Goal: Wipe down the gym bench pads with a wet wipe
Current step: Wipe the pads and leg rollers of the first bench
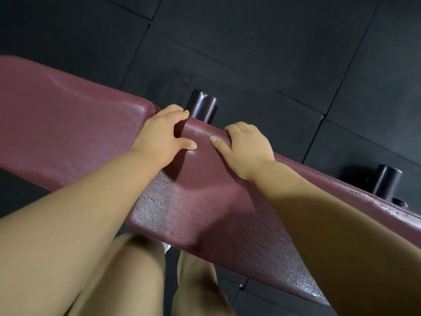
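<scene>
Two hands on maroon bench pad [193, 201], left grip [164, 131], right grip [247, 144], both clutching its far edge

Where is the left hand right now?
Middle of the head view: the left hand grips the pad at its far edge, just left of the right hand and beside a black post.

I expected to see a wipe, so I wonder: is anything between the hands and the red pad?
Nothing visible does. The left hand and right hand grip the far edge of the pad, bare skin straight on its surface.
</scene>
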